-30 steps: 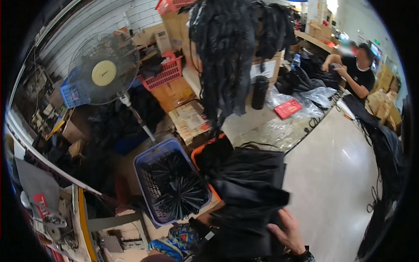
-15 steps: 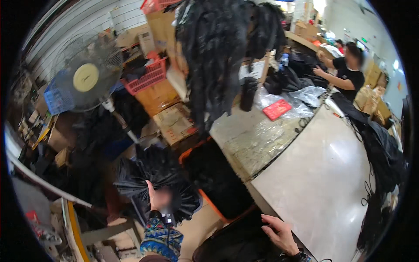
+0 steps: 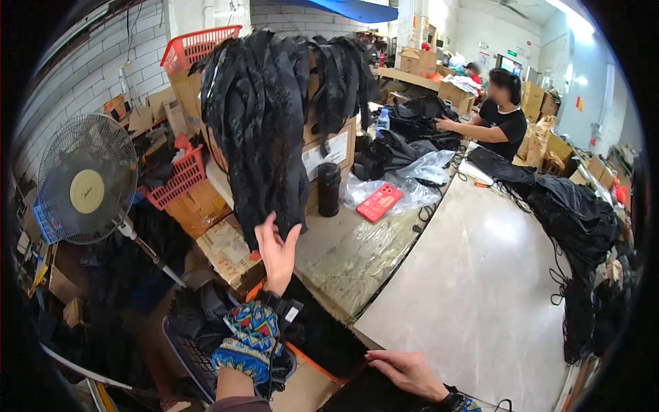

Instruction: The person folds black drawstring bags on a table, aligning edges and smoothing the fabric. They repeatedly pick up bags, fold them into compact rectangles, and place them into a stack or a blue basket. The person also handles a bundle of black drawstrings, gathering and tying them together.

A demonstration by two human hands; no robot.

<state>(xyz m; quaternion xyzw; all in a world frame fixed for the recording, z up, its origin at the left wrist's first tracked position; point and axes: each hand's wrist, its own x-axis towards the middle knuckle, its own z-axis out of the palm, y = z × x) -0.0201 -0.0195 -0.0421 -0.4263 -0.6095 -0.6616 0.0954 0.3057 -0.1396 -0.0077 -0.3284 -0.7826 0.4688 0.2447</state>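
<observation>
My left hand (image 3: pixel 276 255) is raised with its fingers spread at the lower end of a bunch of long black fabric strips (image 3: pixel 264 130). Whether the fingertips touch the strips I cannot tell. At the near corner of the pale smooth tabletop (image 3: pixel 473 288) is my right hand (image 3: pixel 410 375), its fingers stretched out to the left and nothing visible in them. Black cloth (image 3: pixel 364 393) lies just below it. Under my left forearm stands a dark plastic basket (image 3: pixel 180 343) with black fabric in it. Beside that is an orange-rimmed container (image 3: pixel 322 369) with a black inside.
A black cylindrical bottle (image 3: pixel 329 190) and a red phone-shaped object (image 3: pixel 379 202) sit beyond, near clear plastic film (image 3: pixel 419 169). A standing fan (image 3: pixel 88 185) is on the left. Black garments (image 3: pixel 576 213) drape along the table's right edge. A co-worker (image 3: pixel 504 113) handles black fabric at the far end.
My left hand has left the black fabric in the basket and risen to the hanging strips. The right hand has stayed by the table corner. The view has tilted upward.
</observation>
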